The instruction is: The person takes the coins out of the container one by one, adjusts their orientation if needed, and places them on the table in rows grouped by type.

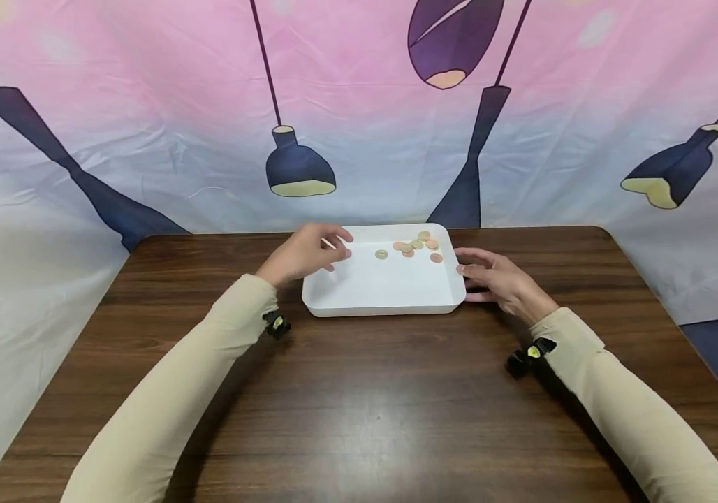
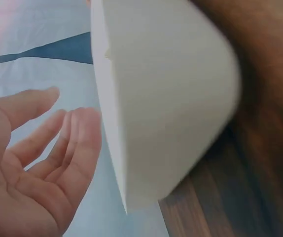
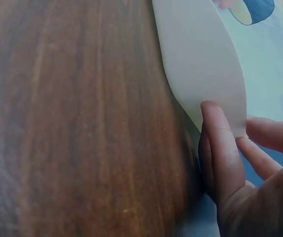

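A white rectangular tray [image 1: 384,286] lies near the back edge of the table, with several coins [image 1: 418,244], gold and copper coloured, scattered toward its far right. Over the tray's left end is my left hand [image 1: 309,251], fingers loosely bent and nothing between them; the left wrist view shows that hand [image 2: 53,163] beside the tray's wall [image 2: 171,98], with a gap between thumb and fingers. At the right end, my right hand [image 1: 500,279] holds the tray, thumb at the rim and fingers against the outer wall. One finger [image 3: 223,148] lies along that wall in the right wrist view.
The dark wooden table [image 1: 371,405] extends in front of the tray and to both sides. Behind it hangs a pink and blue cloth [image 1: 208,140] printed with lamps. Small black devices are strapped to both wrists, one on the left [image 1: 277,324].
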{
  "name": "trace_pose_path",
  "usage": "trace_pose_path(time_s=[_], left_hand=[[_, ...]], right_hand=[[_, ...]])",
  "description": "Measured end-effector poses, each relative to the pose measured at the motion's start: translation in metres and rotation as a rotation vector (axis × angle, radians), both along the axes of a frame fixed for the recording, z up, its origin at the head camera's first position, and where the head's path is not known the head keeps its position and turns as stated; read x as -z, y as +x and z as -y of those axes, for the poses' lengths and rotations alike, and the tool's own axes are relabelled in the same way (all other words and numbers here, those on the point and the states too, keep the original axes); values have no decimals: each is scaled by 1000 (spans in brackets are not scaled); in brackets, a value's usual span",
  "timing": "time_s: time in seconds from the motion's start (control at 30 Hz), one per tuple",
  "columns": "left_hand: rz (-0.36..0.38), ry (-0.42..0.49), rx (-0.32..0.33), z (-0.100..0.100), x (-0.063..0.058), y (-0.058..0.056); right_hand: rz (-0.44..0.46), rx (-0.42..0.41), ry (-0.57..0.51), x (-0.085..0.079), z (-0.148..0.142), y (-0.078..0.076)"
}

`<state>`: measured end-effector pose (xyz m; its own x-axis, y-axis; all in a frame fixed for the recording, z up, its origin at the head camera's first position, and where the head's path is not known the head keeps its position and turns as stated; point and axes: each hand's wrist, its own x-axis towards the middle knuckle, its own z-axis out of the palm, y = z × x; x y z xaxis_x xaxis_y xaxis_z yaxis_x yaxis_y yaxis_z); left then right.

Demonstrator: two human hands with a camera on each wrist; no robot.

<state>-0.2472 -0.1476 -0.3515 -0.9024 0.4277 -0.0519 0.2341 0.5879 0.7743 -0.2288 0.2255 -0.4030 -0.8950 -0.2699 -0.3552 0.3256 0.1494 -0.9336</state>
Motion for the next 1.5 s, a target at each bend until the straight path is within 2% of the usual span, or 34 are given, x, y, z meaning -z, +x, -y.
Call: trace_pose_path(time_s=[0.2, 0.47, 0.6, 0.83, 1.07, 1.2, 1.33, 1.5], left_hand=[[82, -119, 23, -20, -3, -20], [65, -211, 39, -52, -15, -35], [69, -258, 21, -57, -8, -43], [181, -355, 23, -64, 7, -51], [119, -421, 60, -70, 6, -58], [128, -498, 77, -73, 4, -61], [146, -559, 126, -77, 6, -63], [122, -565, 162, -84, 9, -66]], right_hand=[[7, -5, -41, 7, 4, -4], [-11, 10, -68, 4, 1, -9], [-5, 11, -75, 3, 2, -10], [-10, 33, -53, 5, 5, -9], [-74, 50, 18, -3, 3, -15], [-85, 53, 44, -3, 5, -16], [-83, 59, 67, -1, 6, -16], [-103, 75, 73, -2, 3, -17]])
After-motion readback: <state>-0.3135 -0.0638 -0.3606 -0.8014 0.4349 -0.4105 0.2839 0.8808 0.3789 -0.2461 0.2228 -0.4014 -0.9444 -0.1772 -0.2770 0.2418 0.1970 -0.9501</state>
